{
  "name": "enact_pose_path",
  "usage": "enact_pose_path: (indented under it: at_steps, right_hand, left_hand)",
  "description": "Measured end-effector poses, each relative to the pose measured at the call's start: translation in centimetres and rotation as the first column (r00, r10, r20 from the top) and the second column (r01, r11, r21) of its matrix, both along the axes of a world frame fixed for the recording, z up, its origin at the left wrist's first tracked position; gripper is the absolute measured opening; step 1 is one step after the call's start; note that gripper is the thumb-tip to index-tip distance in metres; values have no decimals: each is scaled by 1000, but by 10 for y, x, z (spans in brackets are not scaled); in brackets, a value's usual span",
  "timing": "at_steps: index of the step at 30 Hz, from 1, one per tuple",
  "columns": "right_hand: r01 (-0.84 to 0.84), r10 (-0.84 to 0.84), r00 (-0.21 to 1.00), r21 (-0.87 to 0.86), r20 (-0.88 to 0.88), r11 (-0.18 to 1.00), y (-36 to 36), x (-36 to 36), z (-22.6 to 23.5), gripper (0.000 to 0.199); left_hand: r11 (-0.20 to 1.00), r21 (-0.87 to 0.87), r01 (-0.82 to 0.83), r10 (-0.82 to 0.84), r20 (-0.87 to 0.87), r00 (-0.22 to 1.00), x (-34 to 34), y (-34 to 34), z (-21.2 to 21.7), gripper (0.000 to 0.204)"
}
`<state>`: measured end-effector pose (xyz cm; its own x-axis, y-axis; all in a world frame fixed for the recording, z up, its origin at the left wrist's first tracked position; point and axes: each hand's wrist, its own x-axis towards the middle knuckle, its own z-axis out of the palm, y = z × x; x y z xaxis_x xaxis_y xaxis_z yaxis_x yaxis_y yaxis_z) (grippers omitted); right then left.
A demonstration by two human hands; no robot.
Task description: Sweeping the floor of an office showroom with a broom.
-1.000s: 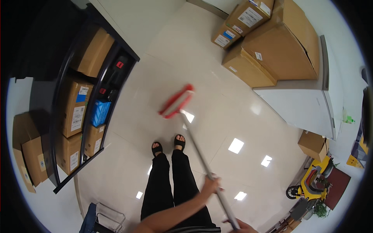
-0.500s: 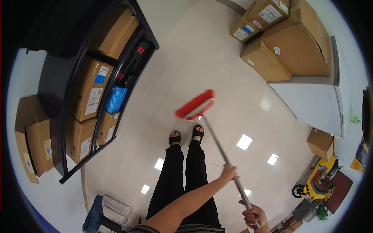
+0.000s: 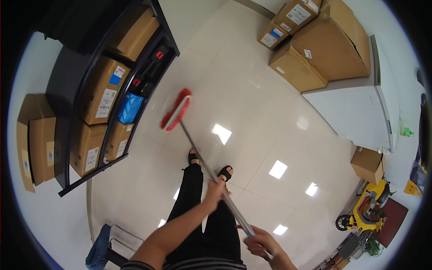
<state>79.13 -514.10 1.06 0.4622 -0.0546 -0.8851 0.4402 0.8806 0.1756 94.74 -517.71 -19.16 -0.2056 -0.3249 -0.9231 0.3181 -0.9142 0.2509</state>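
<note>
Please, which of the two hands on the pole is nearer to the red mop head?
The left hand: it grips the pole between the red mop head and the right hand, which holds the pole near its other end.

The mop (image 3: 174, 110) has a long, narrow head with shaggy red fringe around a pale frame, and its straight pole is grey with a metallic sheen. The head is down at the shiny, pale tiled floor (image 3: 252, 117), slanting from upper right to lower left, while the pole slopes up from it toward the lower right, its far end nearest the camera.
</note>
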Motion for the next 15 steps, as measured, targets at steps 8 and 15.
enact_pose_path:
  at_steps: [8, 15]
  right_hand:
    - [166, -151, 978, 97, -146, 981, 99, -102, -18, 51]
    - [-34, 151, 801, 207, -580, 978, 115, -128, 77, 28]
  left_hand:
    - [954, 142, 263, -264, -8, 964, -149, 90, -42, 19]
    - [865, 187, 465, -309, -533, 788, -290, 155, 18, 24]
